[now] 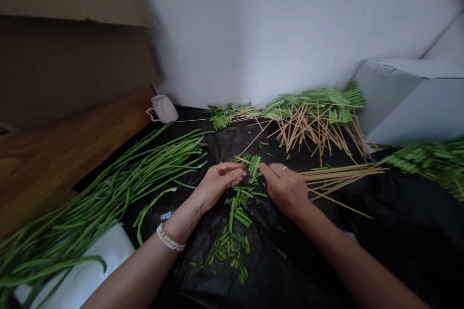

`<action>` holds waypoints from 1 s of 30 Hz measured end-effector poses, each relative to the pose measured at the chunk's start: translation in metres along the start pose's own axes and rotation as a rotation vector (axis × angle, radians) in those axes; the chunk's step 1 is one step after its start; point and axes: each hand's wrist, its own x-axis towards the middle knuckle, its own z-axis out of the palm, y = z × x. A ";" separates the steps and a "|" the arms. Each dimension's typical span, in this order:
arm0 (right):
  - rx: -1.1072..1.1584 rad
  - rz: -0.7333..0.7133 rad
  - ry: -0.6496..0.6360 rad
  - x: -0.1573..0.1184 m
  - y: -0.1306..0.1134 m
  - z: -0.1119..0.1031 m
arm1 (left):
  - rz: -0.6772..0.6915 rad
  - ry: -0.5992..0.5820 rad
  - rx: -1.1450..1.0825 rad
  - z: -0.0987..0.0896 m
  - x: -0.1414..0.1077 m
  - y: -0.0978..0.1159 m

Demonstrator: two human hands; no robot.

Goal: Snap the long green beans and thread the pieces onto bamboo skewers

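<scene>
Green, short-cut bean pieces (254,165), laid side by side in a small row, sit between the two hands, just above the black plastic sheet (201,282). The row lies to the right of the left hand (219,182) and just left of the right hand (286,189), which is the nearer, its fingertips touching the row's right side. Each piece has its long axis running mostly away from the person, the far end leaning slightly right. A thin pale wooden skewer (242,160) lies crosswise to them, its visible end pointing left and a little away; its other end is hidden. The right hand is curled closed, apparently gripping the row at that side. The left hand has thumb and fingers drawn together beside the row; whether they pinch anything, I cannot tell. Loose green bean scraps (226,247) are scattered nearer the person. Long uncut green beans (152,166) lie beyond the left forearm, and a loose bundle of pale wooden skewers (337,174) lies just right of the right hand.
</scene>
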 end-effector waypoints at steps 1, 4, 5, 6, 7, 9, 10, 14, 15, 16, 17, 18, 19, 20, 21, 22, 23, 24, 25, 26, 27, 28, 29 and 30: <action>-0.012 0.018 0.009 -0.001 0.003 0.000 | 0.032 -0.010 0.083 -0.002 0.000 0.002; -0.032 0.058 0.025 -0.001 0.010 -0.001 | 0.108 -0.145 0.376 -0.009 -0.004 0.012; -0.033 0.059 0.026 -0.002 0.011 -0.001 | 0.121 -0.232 0.463 -0.011 -0.006 0.017; -0.032 0.057 0.025 -0.001 0.011 -0.001 | 0.132 -0.328 0.543 -0.013 -0.008 0.022; -0.028 0.054 0.024 -0.001 0.010 -0.001 | 0.153 -0.419 0.629 -0.015 -0.011 0.028; -0.017 0.046 0.022 -0.001 0.009 -0.001 | 0.212 -0.608 0.792 -0.018 -0.015 0.037; -0.011 0.044 0.022 -0.001 0.009 -0.001 | 0.240 -0.684 0.858 -0.019 -0.016 0.040; 0.004 0.040 0.028 -0.001 0.007 -0.001 | 0.315 -0.765 1.026 -0.021 -0.017 0.039; 0.004 0.040 0.025 -0.001 0.007 0.000 | 0.326 -0.748 1.047 -0.021 -0.016 0.036; 0.003 0.040 0.022 -0.001 0.007 0.000 | 0.334 -0.732 1.057 -0.022 -0.015 0.034; 0.002 0.040 0.018 -0.001 0.006 0.000 | 0.338 -0.720 1.058 -0.022 -0.014 0.032; 0.001 0.041 0.016 -0.001 0.006 0.000 | 0.341 -0.707 1.050 -0.021 -0.012 0.030; 0.001 0.042 0.016 -0.001 0.006 0.000 | 0.340 -0.682 1.032 -0.021 -0.011 0.028; 0.002 0.044 0.018 -0.001 0.006 0.000 | 0.332 -0.638 1.005 -0.021 -0.010 0.027; 0.002 0.047 0.023 -0.001 0.007 0.000 | 0.316 -0.579 0.964 -0.022 -0.009 0.027; 0.003 0.052 0.029 -0.001 0.007 -0.001 | 0.293 -0.506 0.910 -0.022 -0.007 0.026; 0.005 0.060 0.036 -0.001 0.008 -0.001 | 0.268 -0.423 0.843 -0.022 -0.006 0.026; 0.008 0.069 0.044 0.000 0.008 -0.002 | 0.243 -0.339 0.771 -0.022 -0.004 0.025; 0.013 0.081 0.052 0.000 0.008 -0.003 | 0.224 -0.258 0.697 -0.023 -0.003 0.025; 0.018 0.091 0.061 0.000 0.008 -0.003 | 0.210 -0.185 0.625 -0.023 -0.001 0.024; 0.025 0.097 0.070 0.000 0.008 -0.004 | 0.199 -0.120 0.556 -0.023 0.001 0.023; 0.034 0.097 0.078 0.000 0.007 -0.004 | 0.189 -0.064 0.486 -0.023 0.002 0.022; 0.042 0.092 0.083 0.000 0.007 -0.004 | 0.179 -0.021 0.411 -0.023 0.003 0.020; 0.050 0.082 0.084 0.000 0.005 -0.004 | 0.164 0.009 0.328 -0.023 0.004 0.019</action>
